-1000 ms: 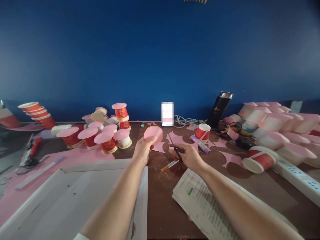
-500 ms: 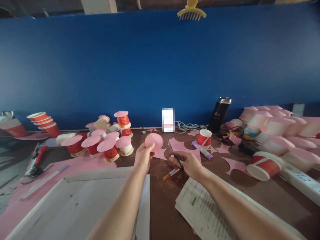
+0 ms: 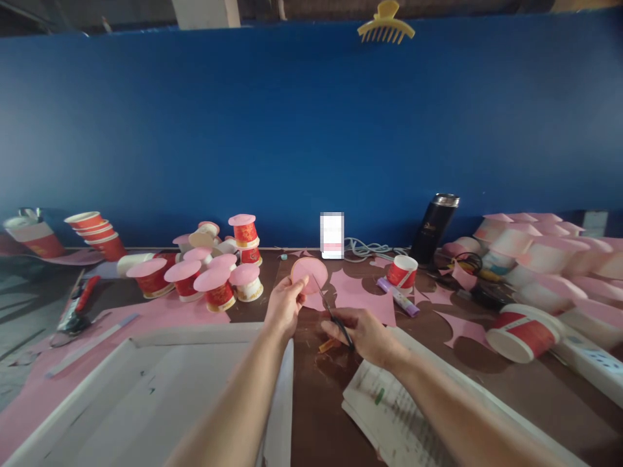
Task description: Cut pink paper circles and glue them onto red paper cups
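Note:
Near the middle of the table, my left hand point(image 3: 286, 303) pinches a round pink paper disc point(image 3: 311, 272) by its lower left edge. Black-handled scissors point(image 3: 341, 329) are in my right hand point(image 3: 363, 334), with the blades pointing up and left to the disc's right edge. Whether the blades touch the paper is too small to tell. A pink sheet with curved cut-outs point(image 3: 363, 299) lies behind my right hand. Beneath the scissors is a small orange-brown object point(image 3: 329, 345), partly hidden.
Red and white cups with pink discs point(image 3: 214, 285) stand left; more pink-topped cups point(image 3: 545, 259) crowd the right. A purple glue stick point(image 3: 398, 297), black flask point(image 3: 435, 227), white tray point(image 3: 195, 389), folded printed paper point(image 3: 389, 402) and lying cup point(image 3: 523, 332) surround my arms.
The scissors have come closer to the disc, their blades now at its right edge. The disc is turned more towards the camera. The whole view has shifted slightly.

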### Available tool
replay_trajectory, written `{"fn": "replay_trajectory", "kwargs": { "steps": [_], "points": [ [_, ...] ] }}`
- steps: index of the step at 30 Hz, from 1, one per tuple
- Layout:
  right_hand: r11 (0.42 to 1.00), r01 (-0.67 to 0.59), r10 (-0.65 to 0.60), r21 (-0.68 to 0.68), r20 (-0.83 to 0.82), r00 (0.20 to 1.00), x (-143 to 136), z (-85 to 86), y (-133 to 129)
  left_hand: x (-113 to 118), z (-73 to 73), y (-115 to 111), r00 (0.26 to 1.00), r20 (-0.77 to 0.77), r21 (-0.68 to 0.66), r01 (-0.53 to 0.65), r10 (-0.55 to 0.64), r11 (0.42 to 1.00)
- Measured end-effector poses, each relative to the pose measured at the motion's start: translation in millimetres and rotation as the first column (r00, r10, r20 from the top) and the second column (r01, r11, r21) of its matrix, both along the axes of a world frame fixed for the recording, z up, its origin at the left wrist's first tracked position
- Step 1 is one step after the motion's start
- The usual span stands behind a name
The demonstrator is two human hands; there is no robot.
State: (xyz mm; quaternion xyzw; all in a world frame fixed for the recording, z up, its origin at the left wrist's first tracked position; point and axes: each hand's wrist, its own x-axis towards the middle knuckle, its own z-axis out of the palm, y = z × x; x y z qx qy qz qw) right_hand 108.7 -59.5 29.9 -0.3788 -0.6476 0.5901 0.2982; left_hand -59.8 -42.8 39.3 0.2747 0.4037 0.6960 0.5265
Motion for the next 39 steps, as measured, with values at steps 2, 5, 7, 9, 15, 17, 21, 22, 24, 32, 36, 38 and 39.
{"fn": "replay_trajectory", "kwargs": {
  "steps": [2, 5, 7, 9, 15, 17, 21, 22, 24, 32, 36, 38, 39],
  "points": [
    [0.999, 0.008, -0.009, 0.043, 0.024, 1.0, 0.3, -2.9, 1.4, 0.7, -0.1, -0.6, 1.0, -0.011, 0.008, 0.0, 0.0, 1.0],
    [0.991, 0.019, -0.027, 0.13, 0.066, 0.997, 1.7, -2.5, 3.0, 0.3, -1.7, -0.5, 1.0, -0.024, 0.014, 0.012, -0.011, 1.0],
    [0.988, 0.024, -0.036, 0.151, 0.076, 0.996, 2.5, -1.3, 3.4, -0.1, -2.9, -0.2, 1.0, -0.026, 0.012, 0.018, -0.017, 1.0],
    [0.99, 0.029, -0.04, 0.141, 0.079, 0.996, 3.1, -0.5, 3.4, -0.2, -3.5, -0.1, 0.999, -0.023, 0.011, 0.027, -0.026, 1.0],
    [0.989, 0.022, -0.038, 0.147, 0.105, 0.994, 3.5, -0.6, 2.4, 0.1, -2.3, -0.7, 0.999, -0.007, -0.004, 0.036, -0.036, 0.999],
    [0.99, 0.025, -0.037, 0.137, 0.089, 0.995, 3.3, -1.1, 2.5, -0.4, -2.4, -0.6, 0.999, -0.009, -0.007, 0.038, -0.038, 0.999],
    [0.993, 0.042, -0.048, 0.109, 0.053, 0.997, 3.8, -3.0, 3.2, -1.4, -3.9, -0.2, 0.999, -0.007, -0.014, 0.034, -0.034, 0.999],
    [0.993, 0.043, -0.049, 0.106, 0.052, 0.997, 4.0, -3.6, 3.4, -1.4, -4.1, -0.1, 0.999, -0.006, -0.017, 0.033, -0.034, 0.999],
    [0.994, 0.036, -0.042, 0.107, 0.058, 0.997, 4.6, -4.9, 3.8, -1.1, -4.1, -0.1, 1.0, -0.006, -0.023, 0.028, -0.028, 0.999],
    [0.988, 0.038, -0.049, 0.147, 0.07, 0.996, 3.6, -4.2, 1.3, -1.0, -4.3, 1.0, 0.999, -0.018, -0.038, 0.033, -0.034, 0.999],
    [0.991, 0.031, -0.037, 0.128, 0.046, 0.998, 2.9, -1.6, 0.0, -2.1, -6.2, 1.6, 0.999, -0.028, -0.03, 0.041, -0.042, 0.999],
    [0.992, 0.038, -0.043, 0.122, 0.042, 0.998, 2.5, -1.5, -0.2, -2.3, -6.6, 1.7, 0.999, -0.029, -0.03, 0.042, -0.043, 0.999],
    [0.992, 0.041, -0.047, 0.124, 0.045, 0.998, 2.4, -1.5, -0.3, -2.3, -6.8, 1.8, 0.999, -0.03, -0.031, 0.042, -0.043, 0.999]
  ]
}}
